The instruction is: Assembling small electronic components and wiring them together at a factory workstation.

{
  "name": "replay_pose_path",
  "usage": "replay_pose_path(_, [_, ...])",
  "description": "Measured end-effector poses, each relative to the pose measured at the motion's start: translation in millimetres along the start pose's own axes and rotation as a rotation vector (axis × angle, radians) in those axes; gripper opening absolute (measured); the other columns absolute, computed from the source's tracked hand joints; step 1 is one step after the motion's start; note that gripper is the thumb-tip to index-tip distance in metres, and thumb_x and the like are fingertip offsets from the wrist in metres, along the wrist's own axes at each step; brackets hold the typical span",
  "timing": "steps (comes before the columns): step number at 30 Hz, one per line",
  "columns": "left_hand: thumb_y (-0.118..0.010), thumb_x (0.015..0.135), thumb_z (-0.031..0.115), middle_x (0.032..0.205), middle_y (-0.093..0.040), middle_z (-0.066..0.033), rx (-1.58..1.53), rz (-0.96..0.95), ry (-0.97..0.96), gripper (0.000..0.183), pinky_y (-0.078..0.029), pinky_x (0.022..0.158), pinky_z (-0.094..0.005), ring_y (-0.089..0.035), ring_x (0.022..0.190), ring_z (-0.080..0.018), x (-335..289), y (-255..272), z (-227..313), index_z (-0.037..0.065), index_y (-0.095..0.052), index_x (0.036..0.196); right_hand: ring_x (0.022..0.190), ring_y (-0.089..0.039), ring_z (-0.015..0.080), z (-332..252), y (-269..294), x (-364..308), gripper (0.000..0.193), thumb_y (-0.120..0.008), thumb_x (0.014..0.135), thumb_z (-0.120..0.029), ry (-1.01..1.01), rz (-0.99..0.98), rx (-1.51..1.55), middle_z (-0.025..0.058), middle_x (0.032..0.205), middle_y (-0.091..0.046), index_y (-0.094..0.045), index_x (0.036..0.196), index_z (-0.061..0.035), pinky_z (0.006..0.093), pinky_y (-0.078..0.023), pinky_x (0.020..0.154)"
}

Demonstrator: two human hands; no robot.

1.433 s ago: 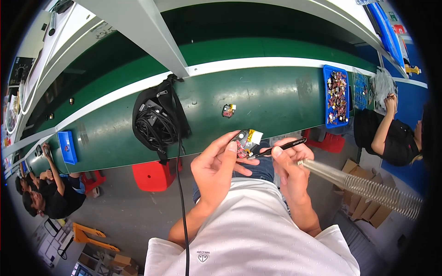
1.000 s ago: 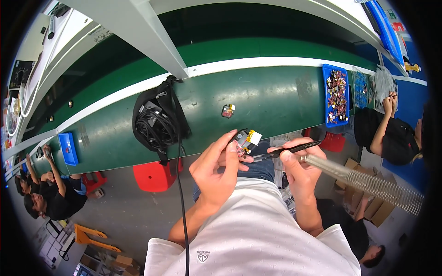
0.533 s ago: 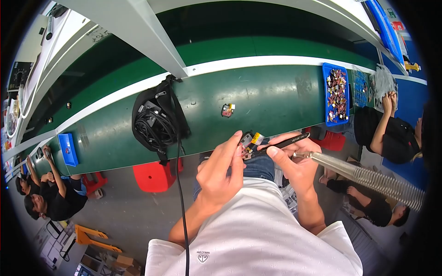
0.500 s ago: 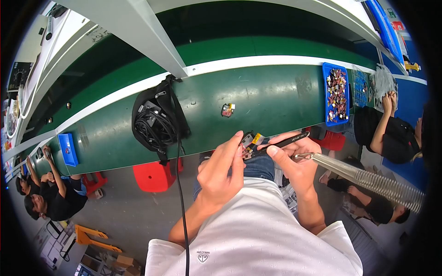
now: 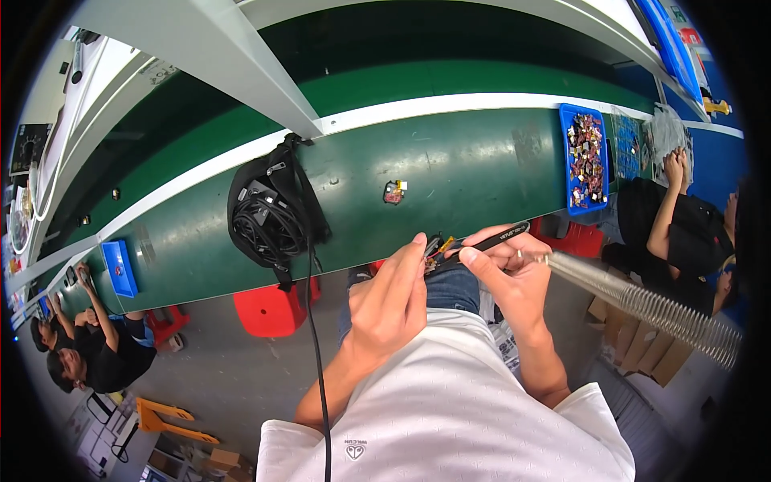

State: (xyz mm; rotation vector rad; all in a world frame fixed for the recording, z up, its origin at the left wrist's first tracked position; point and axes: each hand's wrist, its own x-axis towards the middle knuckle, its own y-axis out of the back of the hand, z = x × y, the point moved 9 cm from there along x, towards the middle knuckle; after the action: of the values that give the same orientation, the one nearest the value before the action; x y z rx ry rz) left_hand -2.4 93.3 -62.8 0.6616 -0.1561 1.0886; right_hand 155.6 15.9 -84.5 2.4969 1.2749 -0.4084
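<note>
In front of me, at the near edge of the bench, my left hand point(image 5: 387, 299) holds a small electronic assembly point(image 5: 435, 247) with dark and yellow parts. Its fingers are closed together and hide much of the piece. My right hand point(image 5: 514, 281) grips black tweezers point(image 5: 499, 241), their tips reaching the assembly. Just behind that hand, the end of a long coiled metal spring point(image 5: 642, 299) is close to the fingers; I cannot tell whether it touches them. A similar small red board with a yellow-and-white part point(image 5: 394, 192) lies on the green bench point(image 5: 466, 161).
A black bag point(image 5: 273, 213) filled with cables sits left on the bench, its black cord point(image 5: 319, 377) running down past my left arm. To the right lies a blue tray point(image 5: 599, 205) of many small boards. Red stools point(image 5: 269, 312) stand below; people work on both sides.
The tweezers and my right hand have shifted slightly up and left. The assembly is now more hidden behind my left fingers. At the right, a person low in the view has moved away, uncovering cardboard boxes.
</note>
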Motion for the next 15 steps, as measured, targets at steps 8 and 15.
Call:
replay_pose_path(8, [-0.065,0.081,-0.010,0.092,-0.071,-0.0193,0.023,-0.025,0.005,0.037,-0.052,0.050,-0.0271,-0.069,0.062,-0.0204,-3.1,-3.6,-0.4,-0.007,-0.066,0.118,0.069,-0.064,0.0050,5.9,-0.2,1.9,0.014,-0.072,0.086,0.004,-0.017,-0.070,-0.133,0.0143,0.086,-0.074,-0.065,0.098,0.0063,0.0164,-0.046,0.059])
replay_pose_path(15, [-0.054,0.101,0.008,0.106,-0.068,-0.0180,-0.802,-0.121,0.736,0.027,-0.057,0.049,-0.0253,-0.071,0.069,-0.0196,-19.8,-24.4,-44.8,-0.005,-0.063,0.123,0.055,-0.051,0.0015,6.6,2.9,3.3,0.011,-0.069,0.088,0.001,-0.008,-0.054,0.116,0.0179,0.084,-0.074,-0.063,0.096,0.0045,0.0172,-0.036,0.048])
